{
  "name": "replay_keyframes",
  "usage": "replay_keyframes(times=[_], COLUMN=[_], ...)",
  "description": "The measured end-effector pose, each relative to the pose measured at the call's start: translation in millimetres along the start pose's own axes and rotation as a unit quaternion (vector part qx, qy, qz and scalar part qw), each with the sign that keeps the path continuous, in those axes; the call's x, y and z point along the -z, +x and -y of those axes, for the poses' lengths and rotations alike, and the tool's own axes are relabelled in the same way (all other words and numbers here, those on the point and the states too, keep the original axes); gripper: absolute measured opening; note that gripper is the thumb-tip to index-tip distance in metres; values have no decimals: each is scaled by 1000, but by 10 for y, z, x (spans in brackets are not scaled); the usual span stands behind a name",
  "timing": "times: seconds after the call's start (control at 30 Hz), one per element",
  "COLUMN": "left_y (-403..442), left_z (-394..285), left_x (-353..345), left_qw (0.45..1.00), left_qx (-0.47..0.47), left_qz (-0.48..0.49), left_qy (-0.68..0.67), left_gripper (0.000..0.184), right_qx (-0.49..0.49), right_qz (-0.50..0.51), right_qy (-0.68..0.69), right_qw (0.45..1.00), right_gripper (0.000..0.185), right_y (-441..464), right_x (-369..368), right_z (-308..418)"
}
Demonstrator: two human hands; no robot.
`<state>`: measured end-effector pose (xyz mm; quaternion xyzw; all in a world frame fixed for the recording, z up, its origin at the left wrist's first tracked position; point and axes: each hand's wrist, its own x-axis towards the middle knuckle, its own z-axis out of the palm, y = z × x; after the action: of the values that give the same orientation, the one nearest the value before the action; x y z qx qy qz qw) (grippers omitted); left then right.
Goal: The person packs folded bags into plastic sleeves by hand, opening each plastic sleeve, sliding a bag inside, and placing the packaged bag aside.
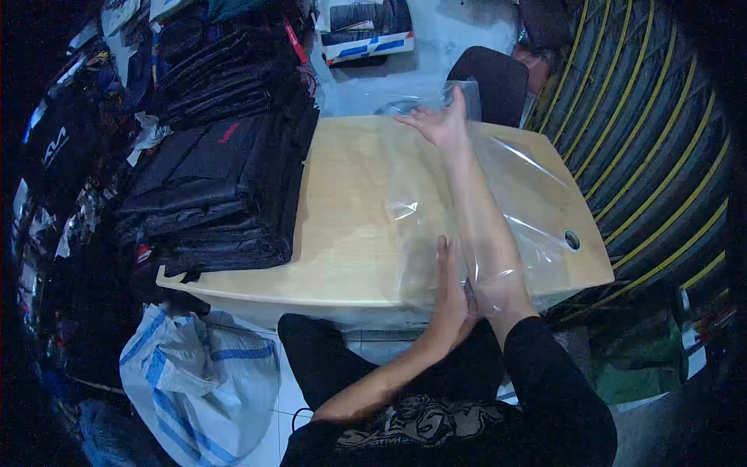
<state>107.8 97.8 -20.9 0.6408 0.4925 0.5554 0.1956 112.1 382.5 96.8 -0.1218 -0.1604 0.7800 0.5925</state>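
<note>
A large clear plastic bag [533,226] lies over the right half of the light wooden table [350,210]. My right forearm reaches far forward inside or beneath the film, and my right hand [440,121] is at the table's far edge, fingers spread, with film around it. Close to the near edge, my left hand [454,284] rests against the bag beside my right forearm, its fingers extended and pointing forward. Neither hand is closed on anything. Folded black garments [226,179] are stacked on the table's left side.
A white and blue woven sack [194,373] stands on the floor at the near left. Dark rolls with yellow stripes [638,140] line the right side. Behind the table are a dark chair [490,86] and a wrapped package [366,47].
</note>
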Motion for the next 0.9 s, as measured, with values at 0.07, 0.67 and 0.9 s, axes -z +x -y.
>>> replay_keyframes(times=[0.07, 0.67, 0.9], left_y=[277, 2148, 2046], left_z=[91, 624, 773], left_x=[-146, 534, 613], left_qw=[991, 819, 814], left_qx=[108, 181, 181], left_qz=[-22, -213, -189], left_qy=[-78, -501, -518], left_gripper=[61, 84, 88], right_qx=[-16, 179, 244], right_qz=[-3, -55, -48], right_qy=[-6, -436, -633], right_qw=[1000, 880, 733], right_gripper=[97, 78, 78], right_y=[-6, -367, -184], right_x=[-41, 292, 346], right_z=[-17, 233, 14])
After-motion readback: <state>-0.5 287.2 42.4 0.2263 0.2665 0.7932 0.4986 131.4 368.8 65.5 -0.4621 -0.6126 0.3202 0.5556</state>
